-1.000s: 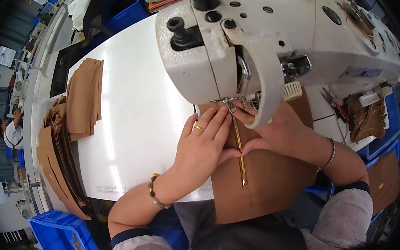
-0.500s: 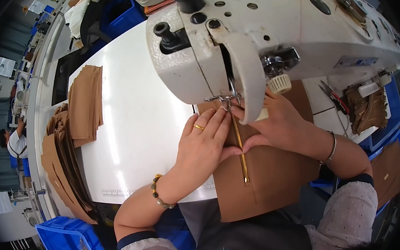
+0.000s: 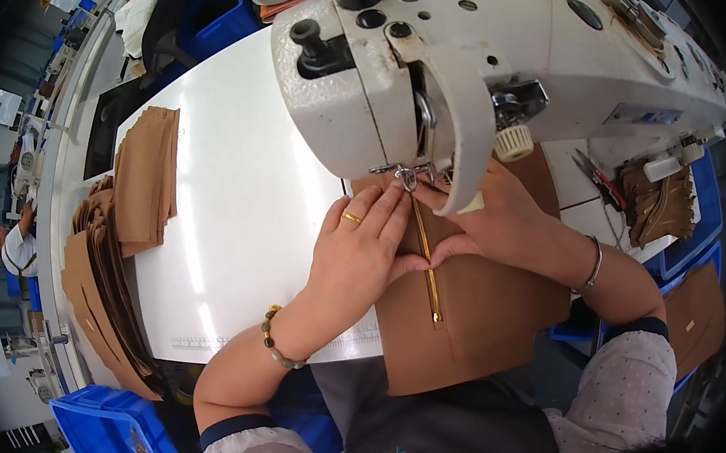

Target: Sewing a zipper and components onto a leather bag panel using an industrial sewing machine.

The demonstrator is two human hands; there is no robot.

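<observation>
A brown fabric panel with a gold-toothed zipper set into it lies under the presser foot of a white sewing machine. My left hand rests flat on the panel left of the zipper, fingers stretched toward the foot. On the zipper's other side, my right hand lies flat too, its fingertips partly hidden behind the machine's curved white guard. Both thumbs nearly meet over the zipper. The panel's lower end hangs past the table's front edge toward my apron.
Stacks of brown fabric pieces lie at the left of the white table. Red-handled snips and bundled brown pieces sit at right. Blue bins stand around the table. Another person works far left.
The whole view has shifted slightly. Both hands stay flat beside the zipper, and the panel has barely moved under the foot.
</observation>
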